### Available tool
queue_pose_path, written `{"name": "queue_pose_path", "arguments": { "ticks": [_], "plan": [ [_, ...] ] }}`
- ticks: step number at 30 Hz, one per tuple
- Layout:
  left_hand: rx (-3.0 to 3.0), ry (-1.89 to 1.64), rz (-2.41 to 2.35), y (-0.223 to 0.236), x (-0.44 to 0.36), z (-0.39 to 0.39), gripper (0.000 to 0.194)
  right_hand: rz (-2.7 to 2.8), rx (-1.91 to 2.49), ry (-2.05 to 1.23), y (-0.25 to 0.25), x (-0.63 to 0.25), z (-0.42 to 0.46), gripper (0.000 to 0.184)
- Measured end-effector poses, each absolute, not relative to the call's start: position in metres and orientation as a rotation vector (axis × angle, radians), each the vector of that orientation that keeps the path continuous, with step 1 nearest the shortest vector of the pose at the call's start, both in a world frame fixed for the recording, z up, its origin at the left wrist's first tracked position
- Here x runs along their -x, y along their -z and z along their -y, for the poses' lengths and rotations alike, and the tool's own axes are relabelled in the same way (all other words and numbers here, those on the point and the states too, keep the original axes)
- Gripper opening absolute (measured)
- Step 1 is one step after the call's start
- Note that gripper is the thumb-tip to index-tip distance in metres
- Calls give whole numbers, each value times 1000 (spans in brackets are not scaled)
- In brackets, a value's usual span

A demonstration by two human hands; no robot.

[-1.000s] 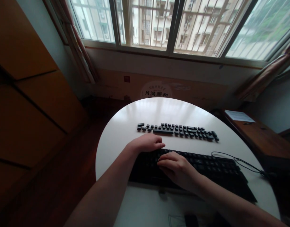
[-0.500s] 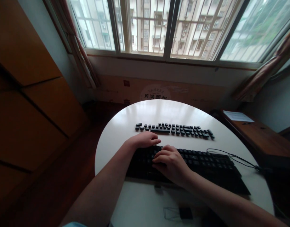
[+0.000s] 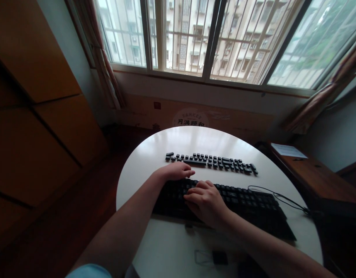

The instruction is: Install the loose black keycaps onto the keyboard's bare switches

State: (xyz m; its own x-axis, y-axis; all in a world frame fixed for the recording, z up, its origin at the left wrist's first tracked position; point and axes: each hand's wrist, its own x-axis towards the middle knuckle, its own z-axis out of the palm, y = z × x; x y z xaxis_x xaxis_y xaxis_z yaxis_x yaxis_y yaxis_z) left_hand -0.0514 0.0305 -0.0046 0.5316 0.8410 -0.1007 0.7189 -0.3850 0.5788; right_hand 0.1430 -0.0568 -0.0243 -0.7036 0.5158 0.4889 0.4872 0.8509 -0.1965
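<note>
A black keyboard (image 3: 247, 204) lies across a round white table (image 3: 149, 158). My left hand (image 3: 174, 172) rests on the keyboard's far left edge, fingers curled together, steadying it. My right hand (image 3: 205, 199) lies on the keys left of centre, fingers bent down onto them; what the fingertips grip, if anything, is hidden. Beyond the keyboard, several loose black keycaps (image 3: 212, 162) lie in rows on the table.
The keyboard's cable (image 3: 282, 197) runs off to the right. A small dark tool with a wire loop (image 3: 212, 257) lies at the table's near edge. Wooden cabinets (image 3: 35, 127) stand left, a wooden desk with paper (image 3: 288, 150) right, a window behind.
The view has tilted slightly, shifting everything a little left and down. Both hands stay on the keyboard's left part; the right hand's fingers have curled a bit more onto the keys.
</note>
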Motion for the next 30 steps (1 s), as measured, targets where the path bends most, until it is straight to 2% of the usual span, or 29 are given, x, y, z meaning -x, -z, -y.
{"name": "queue_pose_path", "arguments": {
  "ticks": [5, 12, 30],
  "plan": [
    [-2196, -299, -1254, 6, 52, -32, 39, 2521, 700, -99, 22, -143, 57, 17],
    [-2217, -287, -1269, 8, 52, -32, 40, 2527, 730, -123, 15, -146, 54, 9],
    [-2311, -194, -1312, 2, 54, -28, 32, 2555, 598, -120, 12, -154, 53, 15]
  ]
}}
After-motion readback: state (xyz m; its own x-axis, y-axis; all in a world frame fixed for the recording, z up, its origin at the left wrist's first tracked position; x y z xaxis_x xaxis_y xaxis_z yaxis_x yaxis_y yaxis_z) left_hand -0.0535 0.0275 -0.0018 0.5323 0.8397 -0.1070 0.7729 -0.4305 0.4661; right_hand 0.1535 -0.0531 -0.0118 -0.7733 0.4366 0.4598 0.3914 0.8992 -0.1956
